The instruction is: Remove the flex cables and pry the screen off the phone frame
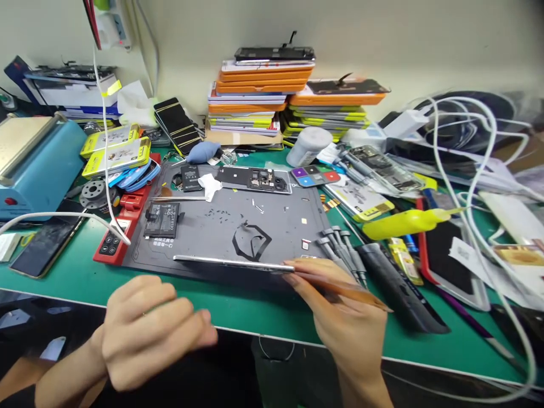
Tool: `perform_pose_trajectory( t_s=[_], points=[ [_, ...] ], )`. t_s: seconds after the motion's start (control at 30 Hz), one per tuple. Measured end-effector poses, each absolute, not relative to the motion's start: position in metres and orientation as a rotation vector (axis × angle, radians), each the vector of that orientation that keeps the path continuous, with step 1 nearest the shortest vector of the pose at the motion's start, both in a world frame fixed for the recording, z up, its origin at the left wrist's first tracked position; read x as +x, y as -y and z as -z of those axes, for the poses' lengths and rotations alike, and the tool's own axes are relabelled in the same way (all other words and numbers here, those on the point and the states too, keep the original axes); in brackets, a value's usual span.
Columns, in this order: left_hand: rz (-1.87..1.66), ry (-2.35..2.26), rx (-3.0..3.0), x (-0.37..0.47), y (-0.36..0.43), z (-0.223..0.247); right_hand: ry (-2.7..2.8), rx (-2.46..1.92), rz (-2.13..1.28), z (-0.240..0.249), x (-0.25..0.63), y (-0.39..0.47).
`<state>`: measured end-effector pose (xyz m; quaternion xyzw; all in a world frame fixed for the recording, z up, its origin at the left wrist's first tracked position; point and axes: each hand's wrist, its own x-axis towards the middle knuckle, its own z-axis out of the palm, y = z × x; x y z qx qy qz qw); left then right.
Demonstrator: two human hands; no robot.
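My right hand [346,317] grips a thin phone [233,263] by its right end. The phone is held nearly edge-on above the front of the mat, so its faces are mostly hidden. A thin amber-brown strip [346,288] lies along the same hand, between thumb and fingers. Clear of the phone, my left hand [148,331] hangs in front of the table edge with its fingers curled. Whatever that fist holds, if anything, is hidden. Beyond the phone, a black angular adhesive piece [252,242], a battery [161,220] and an opened phone [255,179] lie on the grey mat [204,235].
A red device [111,245] borders the mat's left side. Several screwdrivers [342,249], a black curved piece [399,289] and a yellow bottle [399,224] crowd the right. White cables [522,317] loop at both sides. Stacked orange boxes [259,85] stand by the wall.
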<state>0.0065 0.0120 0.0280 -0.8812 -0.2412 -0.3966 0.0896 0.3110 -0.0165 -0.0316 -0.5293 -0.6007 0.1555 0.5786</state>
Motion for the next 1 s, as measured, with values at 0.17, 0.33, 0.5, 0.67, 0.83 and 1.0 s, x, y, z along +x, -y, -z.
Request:
perform_pose_trajectory(
  t_s=[0.17,0.33,0.5,0.67,0.83,1.0],
  points=[
    [1.06,0.642,-2.57,0.025,-0.016,-0.024,1.406,-1.257,-0.388,0.032,0.311,0.019],
    [0.788,0.647,-2.508,0.043,-0.028,-0.015,1.41,-1.252,-0.422,0.025,0.309,0.016],
    [0.871,0.622,-2.559,0.049,-0.039,-0.01,1.393,-1.288,-0.525,0.025,0.313,0.012],
    [0.821,0.802,-2.578,0.057,-0.039,-0.011,1.298,-1.368,-0.589,0.03,0.326,0.028],
    [0.85,0.862,-2.615,0.063,-0.041,-0.012,1.163,-1.472,-0.305,0.037,0.357,0.055],
    [0.846,1.003,-2.564,0.055,-0.041,-0.003,1.002,-1.667,0.171,0.04,0.412,0.051]
  ],
)
